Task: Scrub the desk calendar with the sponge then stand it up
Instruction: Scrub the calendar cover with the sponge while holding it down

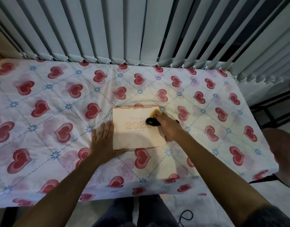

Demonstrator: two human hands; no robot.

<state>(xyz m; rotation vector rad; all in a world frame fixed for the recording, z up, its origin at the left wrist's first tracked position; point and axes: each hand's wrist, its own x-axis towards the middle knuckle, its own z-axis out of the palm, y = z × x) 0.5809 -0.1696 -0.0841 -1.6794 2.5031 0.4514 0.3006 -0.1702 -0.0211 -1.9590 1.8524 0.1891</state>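
Scrubbing: right hand (169, 126) fingers closed on yellow sponge (157, 114) at desk calendar (136, 128) top corner; left hand (103, 141) flat, open, bracing its edge. Heart-print cloth (59, 99) may bunch, sliding the flat calendar.

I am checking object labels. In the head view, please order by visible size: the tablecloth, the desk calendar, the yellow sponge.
1. Tablecloth, by far the largest.
2. Desk calendar, lying flat.
3. Sponge, smallest; the right hand hides most of it, so its real size is unsure.

Matt paper calendar (137, 128) with metal spiral rings, soft heart-print cloth table cover (59, 112), porous yellow sponge (156, 114)
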